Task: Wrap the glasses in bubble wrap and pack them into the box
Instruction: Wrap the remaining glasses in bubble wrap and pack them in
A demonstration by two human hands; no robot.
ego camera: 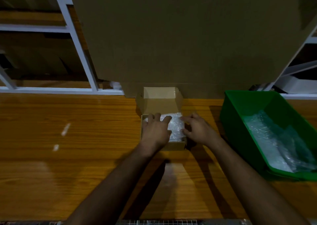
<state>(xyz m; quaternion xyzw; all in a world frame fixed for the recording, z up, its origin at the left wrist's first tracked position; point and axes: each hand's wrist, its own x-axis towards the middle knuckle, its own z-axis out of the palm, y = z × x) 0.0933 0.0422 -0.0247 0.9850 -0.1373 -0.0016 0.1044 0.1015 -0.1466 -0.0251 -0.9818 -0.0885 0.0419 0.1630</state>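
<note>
A small cardboard box point(176, 146) stands open on the wooden table, its lid point(160, 100) tipped up at the back. Inside lies a bubble-wrapped bundle point(175, 127); the glasses within it are hidden by the wrap. My left hand point(155, 131) rests flat on the bundle's left part, fingers spread over it. My right hand point(197, 129) is at the box's right wall, its fingertips touching the bundle's right edge.
A green plastic bin point(240, 115) with loose bubble wrap point(274, 139) in it sits at the right. A large cardboard sheet point(180, 44) stands upright just behind the box. White shelf frames point(75, 41) flank it. The wooden table point(68, 139) stretches to the left.
</note>
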